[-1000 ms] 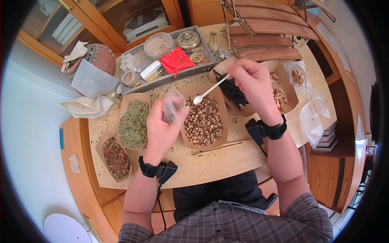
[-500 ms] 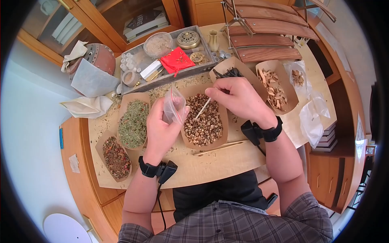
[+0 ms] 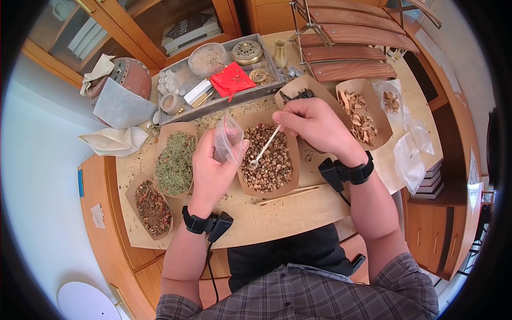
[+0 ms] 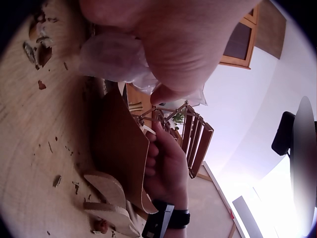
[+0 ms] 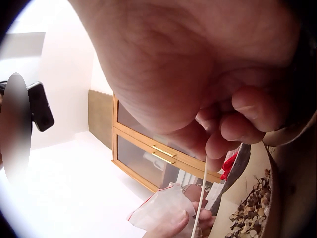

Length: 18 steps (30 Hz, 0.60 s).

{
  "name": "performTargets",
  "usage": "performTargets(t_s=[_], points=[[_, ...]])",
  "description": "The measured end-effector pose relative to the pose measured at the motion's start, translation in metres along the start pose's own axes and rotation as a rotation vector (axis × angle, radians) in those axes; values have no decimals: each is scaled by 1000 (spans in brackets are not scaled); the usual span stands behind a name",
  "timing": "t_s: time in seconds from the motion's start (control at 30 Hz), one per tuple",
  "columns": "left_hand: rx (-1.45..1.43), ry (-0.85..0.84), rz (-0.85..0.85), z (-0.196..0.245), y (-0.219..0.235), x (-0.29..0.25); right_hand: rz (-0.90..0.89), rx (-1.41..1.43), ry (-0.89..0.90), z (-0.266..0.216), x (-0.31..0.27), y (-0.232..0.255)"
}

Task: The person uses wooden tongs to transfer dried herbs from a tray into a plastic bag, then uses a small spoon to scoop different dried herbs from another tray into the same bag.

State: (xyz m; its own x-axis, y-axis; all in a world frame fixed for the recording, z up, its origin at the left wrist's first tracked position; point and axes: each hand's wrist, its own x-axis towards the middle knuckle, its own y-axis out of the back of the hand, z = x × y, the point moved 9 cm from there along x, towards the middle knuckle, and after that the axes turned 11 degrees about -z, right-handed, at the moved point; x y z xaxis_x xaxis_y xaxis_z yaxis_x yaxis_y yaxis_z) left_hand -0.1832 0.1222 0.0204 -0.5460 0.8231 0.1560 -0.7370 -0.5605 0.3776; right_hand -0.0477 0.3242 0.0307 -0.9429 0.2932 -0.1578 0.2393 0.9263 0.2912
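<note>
My left hand (image 3: 212,169) holds a clear zip bag (image 3: 229,140) with a red seal line, its mouth spread, beside the middle paper tray (image 3: 296,176). That tray holds chopped brown pieces (image 3: 274,166). Between thumb and fingers, my right hand (image 3: 319,128) pinches the end of a thin white spoon (image 3: 269,143) over the same tray. The spoon slants down to the left, its bowl low at the brown pieces near the tray's left side. In the right wrist view the spoon's handle (image 5: 202,198) runs down from the fingertips past the bag (image 5: 166,208).
Paper trays of green herb (image 3: 176,162) and reddish-brown mix (image 3: 153,208) stand left; trays of black pieces (image 3: 304,95) and pale shavings (image 3: 362,120) stand right. Wooden tweezers (image 3: 288,195) lie in front. Behind sits a grey wooden tray (image 3: 213,109) with a red pouch (image 3: 233,81).
My right hand has come down and left from above the black pieces, lowering the spoon into the brown pieces and shifting its bowl leftward. The left hand and bag stay put.
</note>
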Motion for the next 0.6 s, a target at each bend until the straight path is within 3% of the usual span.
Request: performTargets(t_s=[0.23, 0.4, 0.6], points=[[-7, -11, 6, -5, 0, -1, -34, 280, -30, -8, -9, 4], [-17, -38, -15, -3, 0, -1, 107, 495, 57, -9, -13, 18], [-32, -5, -5, 1, -4, -1, 205, 448, 109, -17, -15, 20]])
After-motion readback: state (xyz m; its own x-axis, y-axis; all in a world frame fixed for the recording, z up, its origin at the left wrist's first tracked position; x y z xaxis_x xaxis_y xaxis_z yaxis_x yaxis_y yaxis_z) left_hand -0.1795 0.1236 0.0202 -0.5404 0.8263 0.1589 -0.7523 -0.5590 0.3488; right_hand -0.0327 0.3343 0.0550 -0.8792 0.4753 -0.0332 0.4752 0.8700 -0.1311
